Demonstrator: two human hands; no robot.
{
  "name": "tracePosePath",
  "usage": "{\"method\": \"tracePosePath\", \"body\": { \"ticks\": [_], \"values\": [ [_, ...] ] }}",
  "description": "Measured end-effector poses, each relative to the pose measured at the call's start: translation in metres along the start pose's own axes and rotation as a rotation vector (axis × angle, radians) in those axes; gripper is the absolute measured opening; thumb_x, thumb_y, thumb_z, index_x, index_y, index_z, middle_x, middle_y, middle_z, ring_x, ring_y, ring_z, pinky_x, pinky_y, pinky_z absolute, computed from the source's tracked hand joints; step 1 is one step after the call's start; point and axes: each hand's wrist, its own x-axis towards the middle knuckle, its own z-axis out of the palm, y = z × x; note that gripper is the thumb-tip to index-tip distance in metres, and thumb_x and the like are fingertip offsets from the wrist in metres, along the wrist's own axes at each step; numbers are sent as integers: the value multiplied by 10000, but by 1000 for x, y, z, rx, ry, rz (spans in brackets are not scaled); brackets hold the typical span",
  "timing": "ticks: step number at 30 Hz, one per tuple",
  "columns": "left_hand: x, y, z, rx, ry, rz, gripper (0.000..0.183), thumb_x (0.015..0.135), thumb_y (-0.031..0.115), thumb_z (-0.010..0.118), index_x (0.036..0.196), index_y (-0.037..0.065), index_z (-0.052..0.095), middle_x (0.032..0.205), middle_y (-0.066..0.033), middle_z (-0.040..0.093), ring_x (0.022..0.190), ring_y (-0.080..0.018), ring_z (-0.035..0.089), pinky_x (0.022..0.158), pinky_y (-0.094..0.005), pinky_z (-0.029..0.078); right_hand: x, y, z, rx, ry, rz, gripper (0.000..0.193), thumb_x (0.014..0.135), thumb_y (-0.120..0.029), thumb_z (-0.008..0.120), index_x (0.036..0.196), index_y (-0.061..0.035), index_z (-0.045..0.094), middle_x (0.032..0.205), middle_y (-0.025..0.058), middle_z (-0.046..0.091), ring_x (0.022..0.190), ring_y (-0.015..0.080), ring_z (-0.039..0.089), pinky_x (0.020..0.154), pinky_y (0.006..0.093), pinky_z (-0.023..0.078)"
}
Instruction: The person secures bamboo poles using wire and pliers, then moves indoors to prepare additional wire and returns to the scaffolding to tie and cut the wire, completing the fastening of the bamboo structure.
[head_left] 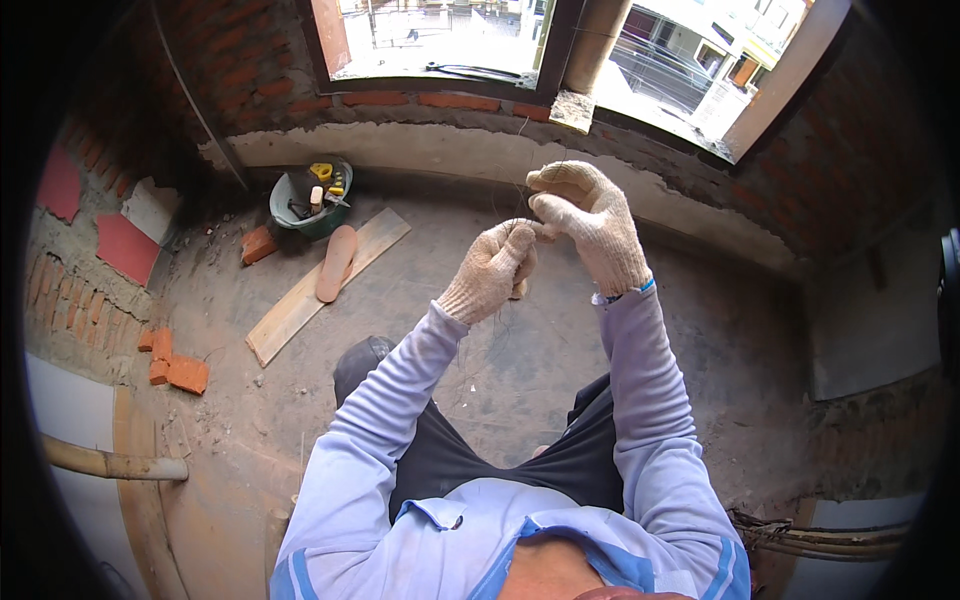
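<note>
- The left hand [488, 268], in a glove, pinches a thin wire [519, 195] between thumb and finger.
- The right hand [592, 220], gloved too, is curled close beside it; whether it grips the wire, one cannot tell.
- The wire is up in front of the person, over the dusty floor [720, 320].
- The floor goes to the wall [870, 325] on the right; a plank [298, 312] and a bucket [284, 203] sit to the left, well apart.
- The wire's ends are too thin to see.
</note>
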Motion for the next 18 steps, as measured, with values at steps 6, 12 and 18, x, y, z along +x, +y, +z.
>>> {"method": "tracePosePath", "body": {
  "ticks": [6,12,18],
  "values": [
    [-10,-6,-7,144,-76,-30,716,1056,658,382,1176,8,654,655,70,412,549,-45,390,514,-238,430,0,18,13,-75,42,39,586,858,-115,805,1368,29,557,1112,191,731,1006,232,737,854,331,621],
    [-10,-5,-17,113,-89,-61,748,1070,648,370,1234,-31,639,656,59,407,566,-52,407,526,-236,412,4,21,7,136,30,113,280,930,-63,725,1190,18,658,905,46,680,766,98,648,673,243,564],
    [-10,-1,-20,94,-151,-112,707,1085,604,400,1257,-39,639,699,37,454,590,-56,426,548,-245,441,9,22,-3,303,-41,186,110,1027,-114,648,1081,-19,663,925,68,683,792,126,663,676,261,581]
  ]
}}
